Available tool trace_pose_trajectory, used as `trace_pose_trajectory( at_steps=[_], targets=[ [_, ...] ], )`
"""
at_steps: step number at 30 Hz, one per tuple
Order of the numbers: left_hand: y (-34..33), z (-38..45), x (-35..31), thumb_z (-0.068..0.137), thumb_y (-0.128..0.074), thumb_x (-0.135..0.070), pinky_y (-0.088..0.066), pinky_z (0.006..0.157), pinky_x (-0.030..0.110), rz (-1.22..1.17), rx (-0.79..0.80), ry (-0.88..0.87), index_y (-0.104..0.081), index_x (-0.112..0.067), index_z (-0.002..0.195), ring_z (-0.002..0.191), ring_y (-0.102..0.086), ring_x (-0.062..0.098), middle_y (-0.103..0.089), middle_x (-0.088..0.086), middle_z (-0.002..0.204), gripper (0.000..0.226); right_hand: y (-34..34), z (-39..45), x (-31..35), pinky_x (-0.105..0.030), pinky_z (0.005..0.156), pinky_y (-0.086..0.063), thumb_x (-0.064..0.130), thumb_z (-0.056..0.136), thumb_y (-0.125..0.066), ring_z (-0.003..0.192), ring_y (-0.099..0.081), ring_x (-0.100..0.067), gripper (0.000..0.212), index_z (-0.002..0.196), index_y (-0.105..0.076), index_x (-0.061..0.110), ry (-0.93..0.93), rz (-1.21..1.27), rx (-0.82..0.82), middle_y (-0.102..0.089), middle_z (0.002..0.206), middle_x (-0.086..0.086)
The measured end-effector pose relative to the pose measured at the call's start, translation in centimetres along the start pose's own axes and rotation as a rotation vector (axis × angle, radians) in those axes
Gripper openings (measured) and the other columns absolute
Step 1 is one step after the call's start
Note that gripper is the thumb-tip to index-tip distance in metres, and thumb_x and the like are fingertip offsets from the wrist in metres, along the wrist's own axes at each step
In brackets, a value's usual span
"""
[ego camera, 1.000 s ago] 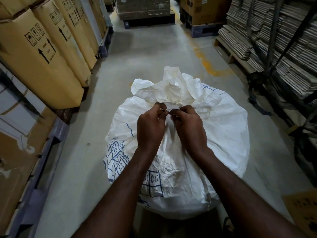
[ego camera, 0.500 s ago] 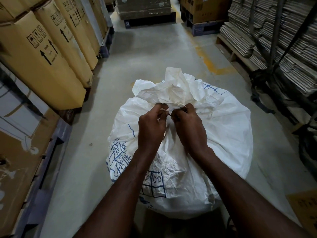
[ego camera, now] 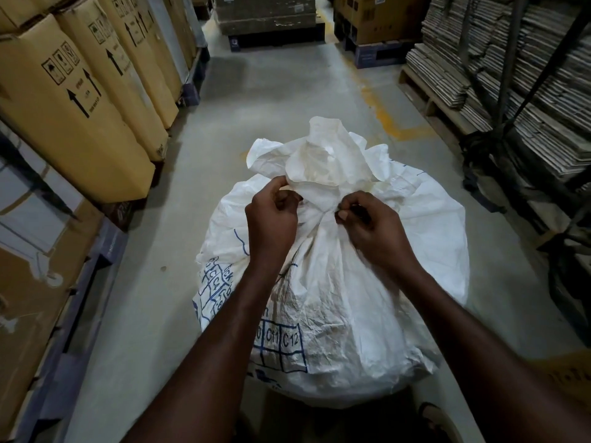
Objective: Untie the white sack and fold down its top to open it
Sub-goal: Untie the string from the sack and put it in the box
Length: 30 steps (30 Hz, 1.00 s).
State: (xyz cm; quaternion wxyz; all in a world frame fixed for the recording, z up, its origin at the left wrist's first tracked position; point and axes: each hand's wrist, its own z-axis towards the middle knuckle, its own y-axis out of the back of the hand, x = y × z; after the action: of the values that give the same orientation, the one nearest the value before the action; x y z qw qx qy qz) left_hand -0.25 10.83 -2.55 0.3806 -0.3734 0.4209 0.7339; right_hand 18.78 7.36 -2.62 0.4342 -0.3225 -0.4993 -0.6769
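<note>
**A big soft sack with a tight neck**

The white sack (ego camera: 345,282) sits on the grey floor (ego camera: 271,100) in the aisle, just in front of the person. It looks full and round, so it is likely heavy and will stay put. Its cloth is thin, crinkly and soft, and it bends easily.

The best place to hold is the bunched neck (ego camera: 319,215), under the loose top (ego camera: 319,158). The left hand (ego camera: 271,219) is curled and pinches the cloth beside the neck. The right hand (ego camera: 367,225) pinches something small at the neck, maybe the tie.

The tie itself is too small to see. The fingers hide the knot. What is inside the sack cannot be seen.
</note>
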Motion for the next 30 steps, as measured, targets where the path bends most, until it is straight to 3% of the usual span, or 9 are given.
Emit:
trace_pose_trajectory(
  at_steps=[4, 7, 11, 14, 19, 22, 24, 27, 30],
  targets=[
    [-0.1, -0.1, -0.5, 0.095, -0.072, -0.008, -0.046, 0.07, 0.004, 0.027, 0.012, 0.008, -0.076, -0.022, 0.119, 0.08, -0.071, -0.009, -0.074, -0.019, 0.079, 0.027, 1.0, 0.0, 0.2, -0.051, 0.081, -0.058, 0.002, 0.102, -0.063, 0.088, -0.073, -0.036, 0.008, 0.098, -0.065, 0.01, -0.064, 0.08, 0.023, -0.078, 0.093, -0.003],
    [0.2, -1.0, -0.8, 0.087, -0.07, -0.003, -0.047, 0.075, 0.002, 0.075, 0.147, 0.021, -0.066, -0.023, 0.134, 0.085, -0.068, -0.015, -0.073, -0.021, 0.09, 0.051, 1.3, -0.3, 0.5, -0.052, 0.082, -0.058, 0.007, 0.102, -0.065, 0.088, -0.074, -0.034, 0.008, 0.098, -0.065, 0.014, -0.073, 0.061, 0.03, -0.079, 0.093, 0.002],
    [0.6, -2.4, -1.5, 0.078, -0.087, -0.02, -0.056, 0.089, 0.022, 0.044, 0.266, 0.031, -0.05, -0.022, 0.142, 0.105, -0.071, 0.007, -0.074, -0.009, 0.117, 0.074, 1.3, -0.6, 0.9, -0.043, 0.089, -0.059, 0.007, 0.102, -0.064, 0.093, -0.076, -0.014, 0.012, 0.098, -0.063, 0.018, -0.025, -0.011, 0.023, -0.079, 0.093, 0.004],
    [0.6, -2.8, -2.1, 0.078, -0.099, -0.035, -0.057, 0.097, 0.031, 0.058, 0.193, 0.055, -0.051, -0.017, 0.142, 0.115, -0.071, 0.015, -0.072, -0.003, 0.129, 0.083, 1.8, -0.7, 1.5, -0.043, 0.084, -0.059, 0.007, 0.102, -0.062, 0.089, -0.076, -0.013, 0.013, 0.098, -0.061, 0.02, 0.008, -0.006, -0.004, -0.076, 0.089, 0.004],
    [1.2, -3.0, -3.2, 0.077, -0.1, -0.032, -0.052, 0.084, 0.011, 0.022, 0.057, 0.102, -0.049, -0.019, 0.136, 0.11, -0.071, 0.01, -0.072, -0.009, 0.124, 0.079, 4.7, -1.3, 2.5, -0.053, 0.089, -0.061, 0.003, 0.103, -0.06, 0.086, -0.076, -0.027, 0.009, 0.1, -0.061, 0.011, 0.024, 0.121, -0.03, -0.076, 0.089, -0.006],
    [2.2, -4.3, -3.8, 0.075, -0.101, -0.029, -0.044, 0.079, -0.003, 0.035, 0.054, 0.1, -0.041, -0.031, 0.13, 0.101, -0.061, -0.012, -0.066, -0.014, 0.123, 0.081, 6.8, -2.8, 3.0, -0.053, 0.09, -0.062, -0.002, 0.103, -0.061, 0.087, -0.075, -0.033, 0.005, 0.103, -0.061, 0.002, 0.012, 0.186, -0.033, -0.076, 0.092, -0.012],
    [3.0, -5.7, -4.4, 0.077, -0.099, -0.021, -0.054, 0.092, 0.014, 0.021, 0.022, 0.093, -0.04, -0.03, 0.128, 0.107, -0.065, -0.006, -0.067, -0.012, 0.124, 0.078, 8.2, -4.5, 3.6, -0.051, 0.089, -0.063, -0.006, 0.104, -0.06, 0.086, -0.076, -0.035, 0.002, 0.104, -0.06, -0.003, -0.001, 0.234, -0.055, -0.076, 0.094, -0.017],
    [3.2, -8.2, -6.1, 0.08, -0.092, -0.01, -0.057, 0.103, 0.045, 0.056, -0.06, 0.084, -0.044, -0.014, 0.135, 0.123, -0.064, 0.031, -0.06, 0.005, 0.135, 0.073, 10.1, -7.5, 5.0, -0.045, 0.088, -0.064, -0.008, 0.104, -0.059, 0.088, -0.077, -0.033, 0.001, 0.104, -0.058, -0.008, 0.005, 0.272, -0.1, -0.075, 0.098, -0.022],
    [2.8, -11.2, -8.3, 0.084, -0.089, -0.009, -0.055, 0.1, 0.041, 0.03, -0.145, 0.108, -0.044, -0.016, 0.131, 0.115, -0.06, 0.033, -0.05, 0.007, 0.131, 0.066, 11.6, -10.0, 6.5, -0.043, 0.088, -0.063, -0.012, 0.103, -0.058, 0.09, -0.077, -0.034, 0.002, 0.105, -0.058, -0.01, 0.033, 0.298, -0.11, -0.072, 0.101, -0.025]
  ],
)
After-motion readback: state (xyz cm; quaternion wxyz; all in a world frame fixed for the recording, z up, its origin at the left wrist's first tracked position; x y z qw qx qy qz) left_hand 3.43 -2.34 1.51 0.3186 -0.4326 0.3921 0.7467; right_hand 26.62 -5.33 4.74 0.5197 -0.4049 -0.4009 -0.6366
